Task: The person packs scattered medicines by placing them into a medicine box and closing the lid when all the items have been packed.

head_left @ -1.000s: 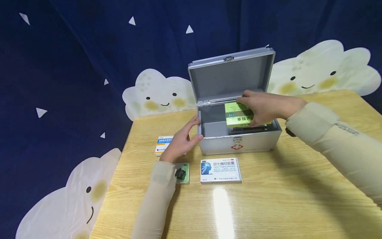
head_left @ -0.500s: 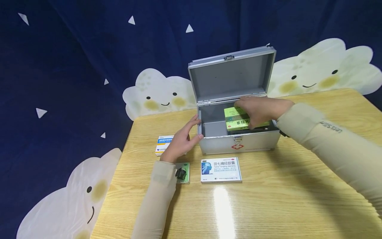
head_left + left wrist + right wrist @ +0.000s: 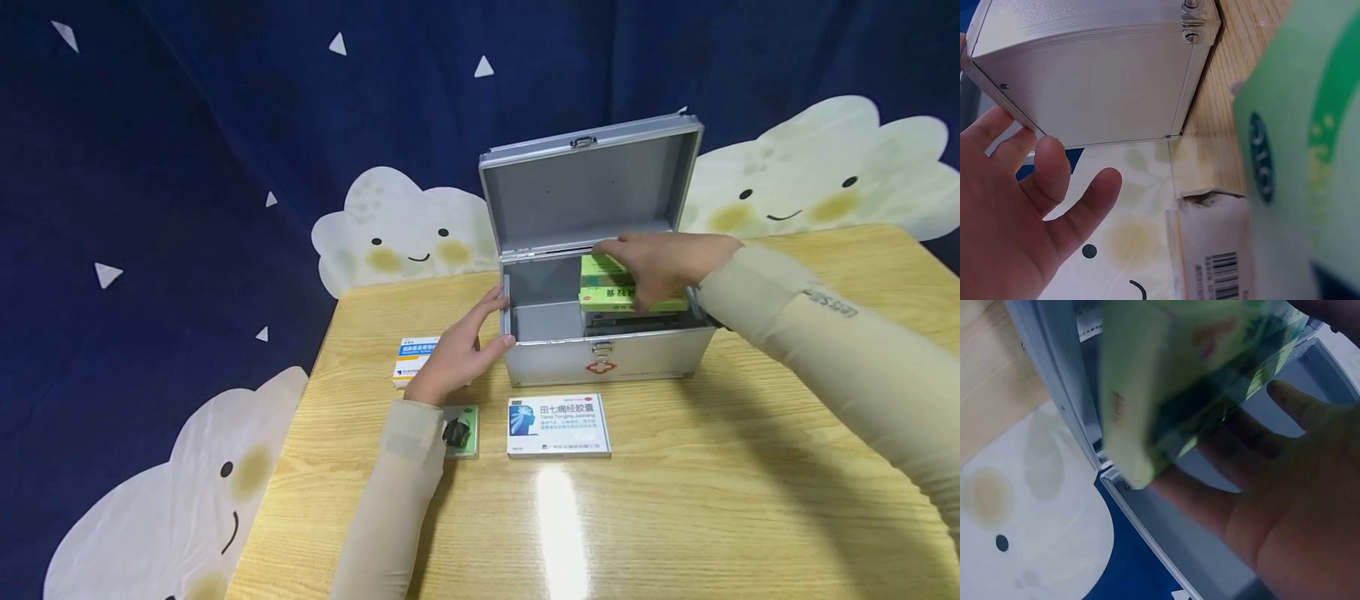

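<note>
A silver first-aid case [image 3: 540, 364] with a red cross stands with its lid raised. Over its right part my right hand [image 3: 663, 265] grips a yellow-green medicine box [image 3: 609, 298], thumb in front and fingers behind. Beneath that box, inside the case, lies a dark item with a pale one, mostly hidden. My left hand [image 3: 461, 354] rests its fingertips on the case's left edge, fingers loosely extended and holding nothing, as the left wrist view also shows. The right wrist view has the medicine box [image 3: 1191, 381] blurred between thumb and fingers.
On the wooden table [image 3: 675, 500], a white medicine box [image 3: 558, 427] lies before the case. A blue-and-white box [image 3: 412, 358] lies left, partly behind the left hand. A green box [image 3: 468, 437] is partly under the left wrist. A dark blue curtain [image 3: 225, 100] hangs behind.
The yellow-green box dipped into the case's right part, then came up slightly and shifted right with my right hand. My left hand has stayed at the case's edge.
</note>
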`<action>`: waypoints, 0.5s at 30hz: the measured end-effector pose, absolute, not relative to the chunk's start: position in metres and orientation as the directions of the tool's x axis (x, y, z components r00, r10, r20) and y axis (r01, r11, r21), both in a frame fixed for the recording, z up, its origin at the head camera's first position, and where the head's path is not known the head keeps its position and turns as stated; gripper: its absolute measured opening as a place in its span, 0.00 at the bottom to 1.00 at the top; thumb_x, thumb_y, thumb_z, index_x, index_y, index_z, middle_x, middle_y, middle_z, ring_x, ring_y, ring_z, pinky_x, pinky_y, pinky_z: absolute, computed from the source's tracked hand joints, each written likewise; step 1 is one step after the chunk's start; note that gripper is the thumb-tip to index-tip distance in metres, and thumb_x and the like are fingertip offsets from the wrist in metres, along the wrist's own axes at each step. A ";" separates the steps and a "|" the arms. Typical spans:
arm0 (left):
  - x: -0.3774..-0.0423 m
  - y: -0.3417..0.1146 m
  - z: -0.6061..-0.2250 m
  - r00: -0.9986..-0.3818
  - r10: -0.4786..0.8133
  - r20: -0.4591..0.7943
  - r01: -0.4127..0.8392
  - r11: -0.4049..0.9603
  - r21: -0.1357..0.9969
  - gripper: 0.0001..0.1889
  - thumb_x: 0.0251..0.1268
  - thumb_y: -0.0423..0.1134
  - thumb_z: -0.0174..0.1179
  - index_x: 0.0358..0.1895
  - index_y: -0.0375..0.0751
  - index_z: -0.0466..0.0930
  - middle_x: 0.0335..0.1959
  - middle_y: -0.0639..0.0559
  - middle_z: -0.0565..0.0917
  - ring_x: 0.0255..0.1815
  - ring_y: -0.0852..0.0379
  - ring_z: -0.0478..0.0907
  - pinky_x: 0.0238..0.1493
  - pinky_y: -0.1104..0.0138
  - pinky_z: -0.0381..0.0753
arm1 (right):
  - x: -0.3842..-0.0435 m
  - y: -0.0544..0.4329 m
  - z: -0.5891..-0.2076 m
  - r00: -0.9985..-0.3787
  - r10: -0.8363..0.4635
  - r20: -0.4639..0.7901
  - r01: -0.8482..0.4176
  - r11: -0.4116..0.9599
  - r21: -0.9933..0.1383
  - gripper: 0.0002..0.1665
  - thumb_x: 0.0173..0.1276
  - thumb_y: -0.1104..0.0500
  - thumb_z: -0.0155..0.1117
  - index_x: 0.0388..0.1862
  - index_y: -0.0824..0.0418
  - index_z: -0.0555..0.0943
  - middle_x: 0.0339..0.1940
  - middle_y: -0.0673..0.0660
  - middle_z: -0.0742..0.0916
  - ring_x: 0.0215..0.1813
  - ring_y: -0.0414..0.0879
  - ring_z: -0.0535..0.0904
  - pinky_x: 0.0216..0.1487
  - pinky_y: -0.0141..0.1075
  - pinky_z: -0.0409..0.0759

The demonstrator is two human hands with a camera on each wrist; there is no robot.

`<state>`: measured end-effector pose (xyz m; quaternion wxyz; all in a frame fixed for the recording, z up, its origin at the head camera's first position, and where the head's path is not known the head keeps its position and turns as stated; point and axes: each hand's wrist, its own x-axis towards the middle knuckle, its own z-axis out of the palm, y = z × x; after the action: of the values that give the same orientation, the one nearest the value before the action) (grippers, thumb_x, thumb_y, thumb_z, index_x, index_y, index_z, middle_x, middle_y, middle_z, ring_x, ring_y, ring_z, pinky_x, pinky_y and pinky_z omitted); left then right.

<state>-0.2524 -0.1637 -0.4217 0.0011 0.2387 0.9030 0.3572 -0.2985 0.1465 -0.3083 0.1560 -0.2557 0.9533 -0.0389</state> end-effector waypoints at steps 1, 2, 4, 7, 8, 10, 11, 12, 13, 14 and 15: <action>-0.253 -0.164 -0.422 -0.887 0.432 0.165 0.428 0.632 0.645 0.32 0.71 0.59 0.52 0.76 0.62 0.59 0.81 0.73 0.50 0.19 0.58 0.64 0.27 0.66 0.73 | -0.300 0.147 -0.308 -0.821 -0.491 -0.290 -0.469 0.871 -0.148 0.65 0.41 0.66 0.76 0.79 0.55 0.55 0.69 0.71 0.71 0.53 0.61 0.78 0.45 0.51 0.83; -0.253 -0.163 -0.422 -0.887 0.433 0.163 0.427 0.632 0.647 0.32 0.71 0.59 0.52 0.76 0.62 0.59 0.81 0.73 0.50 0.18 0.58 0.63 0.27 0.66 0.73 | -0.301 0.146 -0.307 -0.822 -0.483 -0.301 -0.462 0.876 -0.143 0.66 0.40 0.67 0.76 0.80 0.52 0.54 0.68 0.71 0.70 0.49 0.59 0.78 0.40 0.47 0.82; -0.253 -0.163 -0.423 -0.885 0.436 0.162 0.430 0.632 0.645 0.32 0.71 0.59 0.52 0.76 0.61 0.59 0.81 0.73 0.50 0.18 0.58 0.63 0.27 0.66 0.73 | -0.302 0.146 -0.307 -0.822 -0.474 -0.316 -0.457 0.880 -0.129 0.68 0.39 0.69 0.75 0.80 0.48 0.53 0.64 0.70 0.71 0.40 0.53 0.76 0.31 0.39 0.78; -0.254 -0.163 -0.423 -0.884 0.438 0.161 0.431 0.633 0.643 0.32 0.71 0.59 0.51 0.76 0.62 0.59 0.80 0.75 0.49 0.17 0.59 0.63 0.27 0.67 0.73 | -0.304 0.144 -0.308 -0.821 -0.469 -0.326 -0.461 0.881 -0.106 0.69 0.40 0.70 0.74 0.80 0.43 0.52 0.61 0.68 0.72 0.34 0.51 0.74 0.26 0.36 0.75; -0.254 -0.163 -0.423 -0.884 0.437 0.164 0.432 0.633 0.643 0.32 0.70 0.59 0.52 0.76 0.61 0.59 0.80 0.75 0.49 0.17 0.59 0.62 0.26 0.67 0.73 | -0.305 0.144 -0.308 -0.821 -0.470 -0.326 -0.463 0.880 -0.102 0.69 0.40 0.70 0.74 0.79 0.42 0.53 0.60 0.68 0.72 0.33 0.50 0.74 0.26 0.35 0.75; -0.254 -0.164 -0.422 -0.884 0.436 0.167 0.434 0.634 0.640 0.32 0.70 0.59 0.52 0.76 0.62 0.59 0.80 0.75 0.49 0.16 0.59 0.61 0.25 0.67 0.72 | -0.306 0.142 -0.310 -0.822 -0.469 -0.323 -0.465 0.880 -0.094 0.69 0.40 0.69 0.75 0.80 0.41 0.53 0.59 0.67 0.73 0.34 0.51 0.75 0.26 0.35 0.75; -0.254 -0.164 -0.422 -0.884 0.437 0.169 0.435 0.634 0.640 0.32 0.71 0.59 0.52 0.76 0.62 0.59 0.80 0.75 0.49 0.16 0.58 0.61 0.25 0.67 0.71 | -0.307 0.141 -0.310 -0.823 -0.467 -0.322 -0.464 0.881 -0.092 0.69 0.40 0.69 0.76 0.80 0.40 0.53 0.59 0.67 0.73 0.34 0.51 0.75 0.26 0.35 0.76; -0.254 -0.164 -0.422 -0.883 0.437 0.170 0.437 0.636 0.637 0.32 0.71 0.59 0.52 0.76 0.62 0.59 0.80 0.75 0.49 0.16 0.57 0.61 0.24 0.67 0.71 | -0.307 0.140 -0.311 -0.825 -0.467 -0.319 -0.466 0.881 -0.087 0.69 0.39 0.68 0.76 0.79 0.39 0.53 0.59 0.67 0.73 0.35 0.51 0.75 0.26 0.36 0.76; -0.254 -0.164 -0.423 -0.883 0.437 0.170 0.436 0.635 0.638 0.32 0.71 0.58 0.52 0.76 0.61 0.59 0.80 0.74 0.49 0.16 0.56 0.61 0.25 0.66 0.71 | -0.308 0.139 -0.312 -0.824 -0.469 -0.317 -0.469 0.879 -0.082 0.70 0.39 0.68 0.77 0.80 0.39 0.54 0.60 0.67 0.73 0.36 0.51 0.75 0.27 0.36 0.77; -0.254 -0.164 -0.422 -0.884 0.437 0.169 0.436 0.635 0.638 0.32 0.71 0.58 0.52 0.76 0.60 0.59 0.80 0.74 0.49 0.17 0.54 0.62 0.25 0.66 0.72 | -0.308 0.138 -0.312 -0.823 -0.471 -0.318 -0.471 0.878 -0.082 0.70 0.39 0.67 0.77 0.79 0.39 0.54 0.61 0.68 0.72 0.36 0.52 0.75 0.27 0.36 0.77; -0.254 -0.164 -0.422 -0.884 0.436 0.169 0.435 0.637 0.636 0.32 0.71 0.58 0.52 0.76 0.60 0.59 0.81 0.74 0.49 0.21 0.54 0.68 0.28 0.65 0.73 | -0.309 0.137 -0.313 -0.821 -0.473 -0.319 -0.472 0.877 -0.085 0.70 0.39 0.67 0.77 0.80 0.39 0.54 0.61 0.67 0.72 0.37 0.52 0.75 0.27 0.36 0.77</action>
<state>-0.2539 -0.1642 -0.4224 0.0002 0.2407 0.9047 0.3517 -0.3087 0.1368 -0.3126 0.1677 -0.2477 0.9542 -0.0010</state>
